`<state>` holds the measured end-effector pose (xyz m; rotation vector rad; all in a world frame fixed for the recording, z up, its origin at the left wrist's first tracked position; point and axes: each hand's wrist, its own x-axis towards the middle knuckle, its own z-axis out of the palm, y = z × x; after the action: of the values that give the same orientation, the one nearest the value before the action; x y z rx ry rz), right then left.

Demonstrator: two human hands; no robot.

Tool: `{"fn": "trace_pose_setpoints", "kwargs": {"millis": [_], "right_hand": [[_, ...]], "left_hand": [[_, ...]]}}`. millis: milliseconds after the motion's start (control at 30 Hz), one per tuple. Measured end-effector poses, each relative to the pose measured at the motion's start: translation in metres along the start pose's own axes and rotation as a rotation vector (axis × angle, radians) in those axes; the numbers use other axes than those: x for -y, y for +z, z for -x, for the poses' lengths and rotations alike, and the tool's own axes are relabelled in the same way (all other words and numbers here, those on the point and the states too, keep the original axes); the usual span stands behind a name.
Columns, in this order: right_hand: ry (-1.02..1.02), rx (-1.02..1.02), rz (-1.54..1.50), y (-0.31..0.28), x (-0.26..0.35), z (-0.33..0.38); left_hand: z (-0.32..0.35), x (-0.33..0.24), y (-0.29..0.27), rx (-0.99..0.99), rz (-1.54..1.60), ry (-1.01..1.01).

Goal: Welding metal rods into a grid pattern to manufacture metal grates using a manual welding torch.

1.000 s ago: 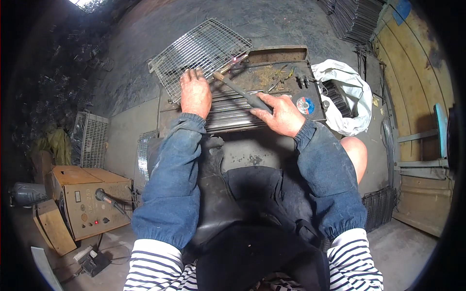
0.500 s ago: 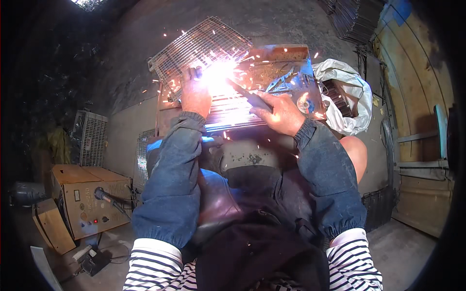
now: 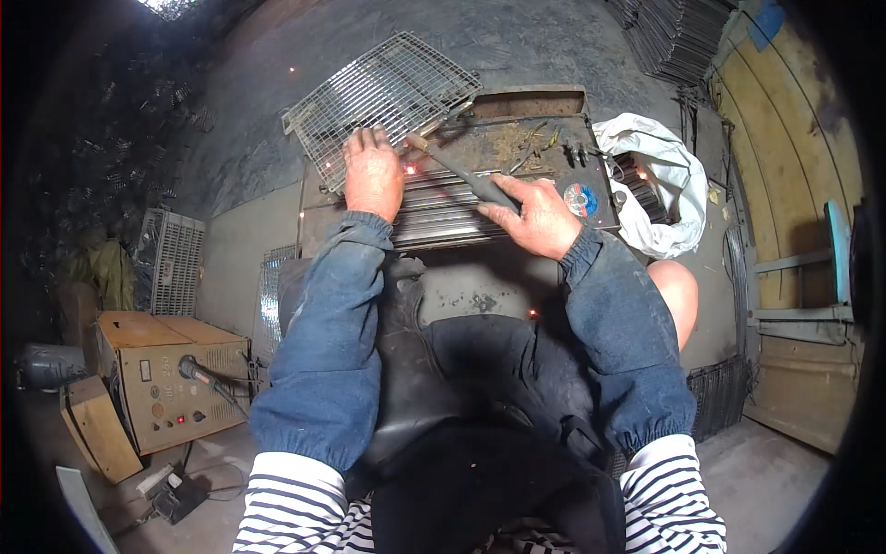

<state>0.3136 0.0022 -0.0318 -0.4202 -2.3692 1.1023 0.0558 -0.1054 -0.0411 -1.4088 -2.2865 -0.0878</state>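
A wire mesh panel (image 3: 392, 83) lies tilted over the far left of a metal work table (image 3: 531, 95). My left hand (image 3: 373, 177) grips its near edge, fingers together over the wires and thumb hidden. My right hand (image 3: 540, 217) is closed around the black handle of a welding torch (image 3: 466, 177). The torch's tip points up and left, close to the mesh edge and just right of my left fingers. Below the tip a small red spot glows. Several parallel metal rods (image 3: 448, 214) lie across the table's near side, between my hands.
A blue-and-red disc (image 3: 580, 199) lies at the table's right, near some small tools (image 3: 544, 138). Beside the table stands a white sack (image 3: 688, 189) holding metal rods. At lower left is an orange-brown welding machine (image 3: 180, 383); more mesh panels (image 3: 175, 263) stand behind it.
The bright welding arc and its shower of sparks have gone out, leaving a few red glowing specks. Both hands are nearly where they were, the torch still in the right.
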Motion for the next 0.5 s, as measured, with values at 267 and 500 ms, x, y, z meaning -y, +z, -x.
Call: {"fn": "trace_pose_setpoints", "kwargs": {"millis": [267, 500], "right_hand": [[-0.085, -0.052, -0.054, 0.006, -0.006, -0.002], [-0.046, 0.001, -0.059, 0.002, -0.003, -0.002]], "left_hand": [[0.002, 0.011, 0.020, -0.046, 0.012, 0.046], [0.001, 0.007, 0.010, 0.037, -0.114, 0.054]]}}
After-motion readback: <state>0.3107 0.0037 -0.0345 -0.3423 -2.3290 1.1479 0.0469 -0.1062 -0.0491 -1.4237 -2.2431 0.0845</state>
